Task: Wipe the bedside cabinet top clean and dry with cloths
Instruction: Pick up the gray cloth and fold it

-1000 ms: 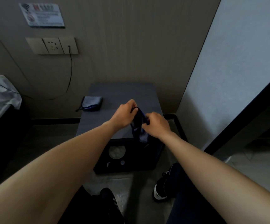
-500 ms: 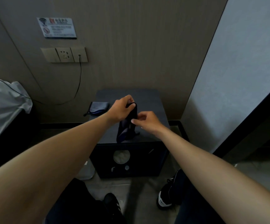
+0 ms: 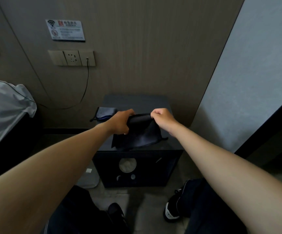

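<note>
Cabinet dark, flat-topped, stands against brown panelled wall, pale wall at right. Wall socket plate above left, cable hanging from it; notice sign higher up. Bed with pale sheet at left edge. Dark cloth stretched over cabinet front edge, lower hem draping on top. Left hand clenched on cloth's left corner, right hand pinching right corner. Second, grey-blue cloth folded at cabinet's left rear corner. Cabinet front shows round pale shapes, unclear what.

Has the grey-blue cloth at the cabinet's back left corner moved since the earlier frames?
No. The grey-blue cloth sits at the same back left corner of the cabinet top; only the camera shifted.
</note>
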A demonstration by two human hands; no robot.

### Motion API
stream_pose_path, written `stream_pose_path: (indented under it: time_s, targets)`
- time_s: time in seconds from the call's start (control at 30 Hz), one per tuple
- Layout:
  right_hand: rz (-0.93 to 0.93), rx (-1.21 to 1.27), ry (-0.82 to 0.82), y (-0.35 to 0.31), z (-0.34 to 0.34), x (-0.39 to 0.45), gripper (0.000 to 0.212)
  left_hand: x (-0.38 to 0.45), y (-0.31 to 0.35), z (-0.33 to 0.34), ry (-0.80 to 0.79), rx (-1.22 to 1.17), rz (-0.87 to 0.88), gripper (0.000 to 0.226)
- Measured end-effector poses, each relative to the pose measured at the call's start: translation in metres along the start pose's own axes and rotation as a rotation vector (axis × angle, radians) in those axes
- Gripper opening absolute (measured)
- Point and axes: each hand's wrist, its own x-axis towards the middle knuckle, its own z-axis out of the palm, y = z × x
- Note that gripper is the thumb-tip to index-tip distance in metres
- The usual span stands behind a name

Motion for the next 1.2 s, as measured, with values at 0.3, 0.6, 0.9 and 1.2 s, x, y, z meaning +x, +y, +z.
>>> stream_pose_path:
  time_s: [0.3,0.6,0.9,1.2]
  targets:
    - [0.188,0.332,-0.116,-0.020,-0.006,0.005,0.023,-0.007,-0.036,0.025,-0.007,-0.070,-0.347,0.029]
    - [0.309,0.990,-0.312,-0.025,-0.015,0.002,0.033,-0.022,-0.003,0.036,-0.357,-1.091,-0.700,0.100]
    - [0.306,1.126,-0.123,-0.020,-0.028,0.009,0.032,-0.006,-0.005,0.036,-0.206,-1.396,-0.528,0.052]
    - [0.304,1.152,-0.093,-0.006,-0.031,0.011,0.023,-0.011,-0.022,0.023,-0.020,-1.553,-0.561,0.006]
